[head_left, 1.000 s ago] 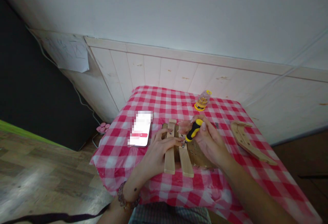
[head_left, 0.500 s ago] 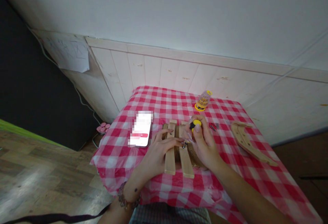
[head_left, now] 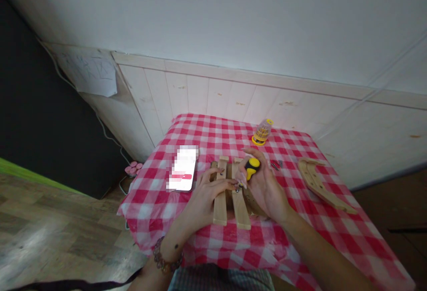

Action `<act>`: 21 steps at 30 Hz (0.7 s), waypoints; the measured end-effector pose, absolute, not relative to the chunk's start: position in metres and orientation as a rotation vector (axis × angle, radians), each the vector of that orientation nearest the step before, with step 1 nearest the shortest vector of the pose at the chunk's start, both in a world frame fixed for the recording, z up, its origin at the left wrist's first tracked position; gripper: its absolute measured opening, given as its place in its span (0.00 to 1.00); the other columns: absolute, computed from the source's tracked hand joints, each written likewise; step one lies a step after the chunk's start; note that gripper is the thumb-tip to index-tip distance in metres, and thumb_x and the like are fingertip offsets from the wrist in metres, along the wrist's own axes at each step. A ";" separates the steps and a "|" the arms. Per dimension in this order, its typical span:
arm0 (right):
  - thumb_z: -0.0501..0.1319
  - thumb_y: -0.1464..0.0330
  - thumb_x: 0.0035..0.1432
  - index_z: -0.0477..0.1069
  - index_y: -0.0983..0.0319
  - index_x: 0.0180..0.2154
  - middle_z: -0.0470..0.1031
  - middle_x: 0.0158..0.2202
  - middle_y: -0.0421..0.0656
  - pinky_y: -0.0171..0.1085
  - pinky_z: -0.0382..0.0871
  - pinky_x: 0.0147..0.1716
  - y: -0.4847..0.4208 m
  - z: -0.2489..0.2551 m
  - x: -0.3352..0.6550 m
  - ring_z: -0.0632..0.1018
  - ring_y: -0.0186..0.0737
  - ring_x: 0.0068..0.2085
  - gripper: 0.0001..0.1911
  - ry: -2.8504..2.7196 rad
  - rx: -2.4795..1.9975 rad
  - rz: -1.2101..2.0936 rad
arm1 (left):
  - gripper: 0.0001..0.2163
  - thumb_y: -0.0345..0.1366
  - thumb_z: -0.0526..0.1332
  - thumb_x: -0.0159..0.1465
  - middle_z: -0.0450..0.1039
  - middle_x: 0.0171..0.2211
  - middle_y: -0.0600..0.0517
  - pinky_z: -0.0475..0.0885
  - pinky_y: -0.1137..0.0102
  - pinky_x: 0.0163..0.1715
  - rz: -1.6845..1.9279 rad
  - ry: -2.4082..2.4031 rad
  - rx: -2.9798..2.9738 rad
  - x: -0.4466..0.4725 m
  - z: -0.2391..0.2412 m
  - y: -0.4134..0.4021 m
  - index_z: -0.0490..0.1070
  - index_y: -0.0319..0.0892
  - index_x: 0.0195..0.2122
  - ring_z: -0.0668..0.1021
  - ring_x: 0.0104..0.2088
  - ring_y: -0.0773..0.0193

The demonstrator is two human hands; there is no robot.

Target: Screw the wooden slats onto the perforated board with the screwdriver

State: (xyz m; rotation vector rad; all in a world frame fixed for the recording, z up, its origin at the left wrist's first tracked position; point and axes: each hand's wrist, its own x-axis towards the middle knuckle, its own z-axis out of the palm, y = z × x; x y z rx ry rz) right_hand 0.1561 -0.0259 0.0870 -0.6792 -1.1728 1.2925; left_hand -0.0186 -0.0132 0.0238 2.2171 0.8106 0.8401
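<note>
On the red-and-white checked tablecloth (head_left: 213, 135) lie two pale wooden slats (head_left: 220, 193) side by side over a brown perforated board (head_left: 255, 202). My left hand (head_left: 207, 197) lies flat across the slats, fingers stretched toward the right one. My right hand (head_left: 263, 184) grips a yellow-and-black screwdriver (head_left: 251, 167), its tip down at the right slat near my left fingertips. The screw itself is too small to make out.
A phone (head_left: 183, 167) lies left of the slats. A yellow-capped clear bit holder (head_left: 261, 131) stands at the back. A few dark screws (head_left: 276, 164) and curved wooden pieces (head_left: 322, 183) lie to the right. White panelled wall behind; wood floor to the left.
My right hand has turned on the screwdriver, rolling from a tilted grip to a more upright one with fingers partly opened. The left hand and the slats have stayed put.
</note>
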 end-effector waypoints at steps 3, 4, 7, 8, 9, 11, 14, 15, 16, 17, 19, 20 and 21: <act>0.57 0.50 0.70 0.72 0.53 0.47 0.68 0.30 0.38 0.41 0.73 0.32 -0.027 0.086 0.162 0.72 0.40 0.30 0.16 -1.203 -0.654 1.325 | 0.23 0.45 0.76 0.55 0.79 0.56 0.48 0.62 0.47 0.63 0.853 0.812 2.227 -0.019 0.024 -0.013 0.76 0.47 0.50 0.64 0.64 0.39; 0.57 0.51 0.70 0.73 0.53 0.47 0.70 0.31 0.39 0.41 0.74 0.34 -0.027 0.085 0.165 0.74 0.41 0.32 0.15 -1.227 -0.646 1.319 | 0.23 0.45 0.76 0.55 0.78 0.57 0.48 0.62 0.47 0.62 0.856 0.808 2.227 -0.019 0.023 -0.013 0.76 0.47 0.50 0.64 0.64 0.39; 0.57 0.53 0.71 0.73 0.53 0.46 0.75 0.34 0.41 0.42 0.75 0.39 -0.028 0.080 0.174 0.78 0.42 0.38 0.13 -1.330 -0.657 1.249 | 0.23 0.44 0.76 0.55 0.78 0.57 0.49 0.60 0.47 0.64 0.872 0.790 2.223 -0.019 0.022 -0.013 0.76 0.47 0.50 0.66 0.63 0.40; 0.57 0.53 0.71 0.73 0.53 0.46 0.76 0.35 0.41 0.43 0.75 0.40 -0.028 0.079 0.176 0.78 0.42 0.39 0.13 -1.356 -0.667 1.218 | 0.23 0.43 0.76 0.55 0.79 0.57 0.50 0.59 0.47 0.65 0.876 0.783 2.222 -0.019 0.022 -0.013 0.75 0.47 0.50 0.67 0.63 0.41; 0.58 0.53 0.71 0.72 0.53 0.46 0.76 0.36 0.41 0.43 0.75 0.40 -0.028 0.079 0.177 0.79 0.42 0.39 0.13 -1.375 -0.675 1.191 | 0.23 0.43 0.76 0.55 0.79 0.57 0.50 0.58 0.47 0.65 0.876 0.779 2.222 -0.019 0.022 -0.013 0.75 0.47 0.50 0.67 0.63 0.42; 0.59 0.53 0.70 0.71 0.53 0.45 0.77 0.37 0.41 0.43 0.75 0.40 -0.027 0.081 0.178 0.79 0.42 0.39 0.12 -1.388 -0.685 1.162 | 0.22 0.43 0.76 0.56 0.79 0.57 0.50 0.58 0.47 0.65 0.871 0.777 2.225 -0.018 0.023 -0.013 0.75 0.47 0.50 0.67 0.63 0.42; 0.62 0.54 0.68 0.68 0.53 0.43 0.77 0.37 0.39 0.41 0.73 0.36 -0.025 0.085 0.175 0.77 0.38 0.33 0.11 -1.366 -0.665 1.191 | 0.22 0.45 0.76 0.56 0.79 0.55 0.48 0.60 0.47 0.64 0.860 0.783 2.235 -0.018 0.025 -0.013 0.75 0.47 0.50 0.67 0.63 0.41; 0.63 0.55 0.68 0.67 0.53 0.42 0.76 0.36 0.38 0.40 0.73 0.34 -0.024 0.086 0.174 0.76 0.36 0.31 0.11 -1.355 -0.652 1.210 | 0.22 0.45 0.76 0.55 0.80 0.55 0.48 0.60 0.47 0.63 0.859 0.785 2.236 -0.018 0.025 -0.013 0.75 0.47 0.50 0.67 0.62 0.41; 0.63 0.55 0.68 0.65 0.53 0.42 0.76 0.35 0.36 0.38 0.71 0.32 -0.023 0.087 0.172 0.75 0.35 0.29 0.11 -1.344 -0.644 1.223 | 0.23 0.45 0.76 0.55 0.80 0.55 0.48 0.61 0.47 0.63 0.861 0.789 2.234 -0.019 0.025 -0.013 0.75 0.47 0.50 0.67 0.62 0.41; 0.63 0.56 0.68 0.64 0.53 0.41 0.75 0.33 0.35 0.36 0.69 0.30 -0.022 0.087 0.171 0.73 0.34 0.27 0.11 -1.337 -0.646 1.229 | 0.23 0.45 0.76 0.55 0.79 0.55 0.48 0.61 0.48 0.63 0.866 0.794 2.229 -0.019 0.025 -0.014 0.75 0.47 0.51 0.67 0.63 0.41; 0.63 0.56 0.68 0.62 0.52 0.41 0.73 0.28 0.32 0.34 0.66 0.27 -0.020 0.087 0.169 0.70 0.33 0.25 0.12 -1.320 -0.671 1.228 | 0.23 0.45 0.76 0.55 0.79 0.56 0.48 0.62 0.48 0.63 0.876 0.798 2.222 -0.019 0.024 -0.014 0.75 0.47 0.51 0.66 0.63 0.41; 0.63 0.56 0.68 0.62 0.51 0.43 0.71 0.26 0.31 0.34 0.65 0.27 -0.020 0.087 0.168 0.69 0.33 0.25 0.12 -1.310 -0.692 1.225 | 0.23 0.44 0.76 0.55 0.79 0.56 0.49 0.62 0.49 0.63 0.879 0.797 2.221 -0.019 0.023 -0.014 0.75 0.47 0.51 0.66 0.63 0.41; 0.64 0.55 0.68 0.63 0.51 0.44 0.70 0.25 0.31 0.34 0.65 0.27 -0.020 0.087 0.167 0.68 0.34 0.25 0.12 -1.299 -0.712 1.227 | 0.24 0.44 0.77 0.55 0.78 0.57 0.48 0.62 0.49 0.63 0.882 0.793 2.222 -0.019 0.023 -0.013 0.75 0.47 0.51 0.66 0.63 0.41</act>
